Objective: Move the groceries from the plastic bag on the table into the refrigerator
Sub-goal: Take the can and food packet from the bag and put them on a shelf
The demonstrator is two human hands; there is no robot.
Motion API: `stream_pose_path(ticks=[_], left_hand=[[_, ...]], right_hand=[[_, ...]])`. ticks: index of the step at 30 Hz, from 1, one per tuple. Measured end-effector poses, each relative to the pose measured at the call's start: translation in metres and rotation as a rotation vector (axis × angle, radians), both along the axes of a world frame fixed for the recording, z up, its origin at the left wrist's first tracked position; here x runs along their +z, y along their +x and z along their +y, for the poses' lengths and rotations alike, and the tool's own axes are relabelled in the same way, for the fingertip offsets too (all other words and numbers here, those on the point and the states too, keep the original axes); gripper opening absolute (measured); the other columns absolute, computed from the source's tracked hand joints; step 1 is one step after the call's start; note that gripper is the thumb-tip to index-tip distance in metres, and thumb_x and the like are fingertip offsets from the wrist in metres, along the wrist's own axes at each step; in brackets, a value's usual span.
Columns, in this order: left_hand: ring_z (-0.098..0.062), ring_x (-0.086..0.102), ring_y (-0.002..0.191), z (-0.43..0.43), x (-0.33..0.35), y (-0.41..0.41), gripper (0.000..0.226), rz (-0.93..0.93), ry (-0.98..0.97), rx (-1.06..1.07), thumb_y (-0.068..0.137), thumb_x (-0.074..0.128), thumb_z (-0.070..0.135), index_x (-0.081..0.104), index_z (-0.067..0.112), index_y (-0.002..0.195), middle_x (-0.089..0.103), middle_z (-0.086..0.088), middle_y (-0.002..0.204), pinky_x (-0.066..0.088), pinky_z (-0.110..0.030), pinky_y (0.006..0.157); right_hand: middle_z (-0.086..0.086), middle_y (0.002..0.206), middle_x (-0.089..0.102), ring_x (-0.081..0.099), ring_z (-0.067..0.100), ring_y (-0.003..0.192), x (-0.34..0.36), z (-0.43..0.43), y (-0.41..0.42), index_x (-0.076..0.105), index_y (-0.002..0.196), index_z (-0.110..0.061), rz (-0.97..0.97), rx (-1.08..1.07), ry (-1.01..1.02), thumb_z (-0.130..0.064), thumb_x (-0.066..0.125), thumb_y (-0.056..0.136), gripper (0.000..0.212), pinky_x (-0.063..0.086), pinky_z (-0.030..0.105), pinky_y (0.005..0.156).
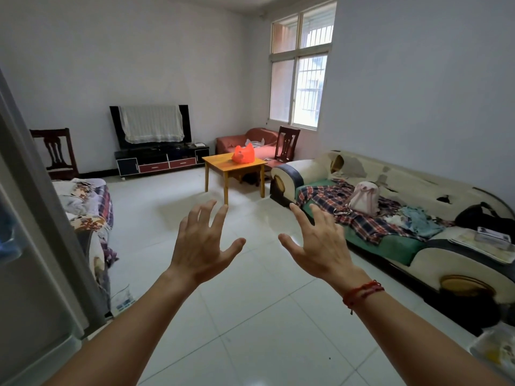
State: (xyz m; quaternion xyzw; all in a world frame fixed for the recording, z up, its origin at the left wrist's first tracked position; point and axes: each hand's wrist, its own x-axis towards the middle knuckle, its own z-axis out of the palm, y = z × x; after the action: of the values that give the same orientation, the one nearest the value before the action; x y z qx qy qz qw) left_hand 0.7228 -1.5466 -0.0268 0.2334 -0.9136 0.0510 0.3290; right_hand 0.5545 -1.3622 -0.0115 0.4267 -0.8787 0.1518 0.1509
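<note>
1. The orange-red plastic bag point(243, 154) sits upright on the small wooden table point(218, 160) across the room, its handles sticking up; what is inside I cannot tell from here.
2. The bag is well apart from both my hands, with white floor tiles point(250, 316) between us.
3. My left hand point(200, 246) is raised in front of me, fingers spread wide and holding nothing.
4. My right hand point(320, 246) mirrors it, fingers splayed and holding nothing, with a red string bracelet point(362, 292) on the wrist.
5. The grey refrigerator point(28, 218) stands at my far left edge, close by me.
6. Behind the table are a dark wooden chair point(287, 143) and a reddish armchair point(237, 140).
7. To the right runs a worn cream sofa point(418, 188), with a plaid cloth point(348, 210) and a pink backpack point(363, 197) on it.
8. Against the far wall is a television point(152, 123) draped in a white cloth.
</note>
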Motion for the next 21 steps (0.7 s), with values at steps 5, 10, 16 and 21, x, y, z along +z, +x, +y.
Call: stream_pose_path(ticks=[5, 10, 16, 21], left_hand=[[-0.034, 0.044, 0.130, -0.018, -0.002, -0.033, 0.077, -0.014, 0.005, 0.001, 0.084, 0.041, 0.067, 0.050, 0.013, 0.137, 0.048, -0.012, 0.142, 0.046, -0.051, 0.094], [-0.034, 0.043, 0.131, -0.058, -0.012, -0.071, 0.076, -0.023, 0.025, 0.008, 0.085, 0.039, 0.068, 0.049, 0.014, 0.138, 0.048, -0.010, 0.143, 0.045, -0.051, 0.096], [-0.033, 0.043, 0.130, -0.136, -0.025, -0.130, 0.076, -0.033, 0.043, 0.004, 0.085, 0.038, 0.069, 0.049, 0.016, 0.139, 0.048, -0.009, 0.143, 0.045, -0.050, 0.096], [-0.033, 0.045, 0.129, -0.205, -0.025, -0.187, 0.076, -0.035, 0.062, -0.032, 0.084, 0.039, 0.068, 0.049, 0.017, 0.139, 0.048, -0.008, 0.144, 0.045, -0.047, 0.094]], right_hand=[[0.014, 0.160, 0.024, 0.028, 0.033, 0.144, -0.003, -0.017, -0.036, 0.016, 0.158, -0.036, -0.013, -0.001, 0.010, -0.066, 0.038, 0.095, 0.073, 0.032, 0.051, 0.110], [0.015, 0.159, 0.025, 0.029, 0.033, 0.143, -0.014, -0.059, -0.076, 0.017, 0.157, -0.036, -0.018, 0.009, 0.021, -0.067, 0.038, 0.095, 0.073, 0.032, 0.051, 0.110], [0.014, 0.158, 0.028, 0.031, 0.031, 0.141, -0.028, -0.136, -0.132, 0.018, 0.157, -0.036, 0.003, 0.004, 0.031, -0.068, 0.037, 0.094, 0.073, 0.033, 0.050, 0.109], [0.014, 0.158, 0.028, 0.033, 0.031, 0.139, -0.028, -0.205, -0.185, 0.018, 0.156, -0.037, 0.015, -0.034, 0.058, -0.069, 0.036, 0.094, 0.073, 0.035, 0.048, 0.107]])
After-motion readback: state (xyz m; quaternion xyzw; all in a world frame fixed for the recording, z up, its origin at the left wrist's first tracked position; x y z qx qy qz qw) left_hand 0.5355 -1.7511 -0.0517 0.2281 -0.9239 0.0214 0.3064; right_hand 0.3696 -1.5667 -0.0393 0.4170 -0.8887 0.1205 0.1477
